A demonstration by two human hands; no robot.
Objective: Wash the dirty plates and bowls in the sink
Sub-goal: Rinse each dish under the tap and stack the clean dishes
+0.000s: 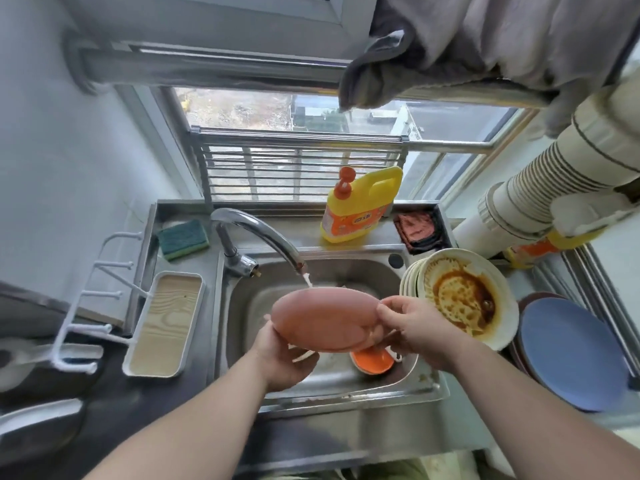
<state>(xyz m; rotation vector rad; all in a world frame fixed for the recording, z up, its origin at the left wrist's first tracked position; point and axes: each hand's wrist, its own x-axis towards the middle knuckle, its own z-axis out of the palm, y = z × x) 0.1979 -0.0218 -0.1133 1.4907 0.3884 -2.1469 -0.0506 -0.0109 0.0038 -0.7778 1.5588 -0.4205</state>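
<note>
A pink plate (322,317) is held tilted over the steel sink (377,382), under the running tap (263,237). My left hand (280,362) grips its near-left rim from below. My right hand (412,323) holds its right edge, thumb on top. Water from the spout strikes the plate's far rim. An orange bowl (372,362) lies in the basin beneath the plate. On the right counter stands a stack of white plates (464,299), the top one smeared with brown sauce. Blue plates (571,355) lie stacked further right.
A yellow detergent bottle (360,206) stands on the back ledge, a green sponge (183,239) at its left end, a red cloth (417,230) at its right. A white tray (166,323) sits left of the sink. Paper cup stacks (554,188) lean at right.
</note>
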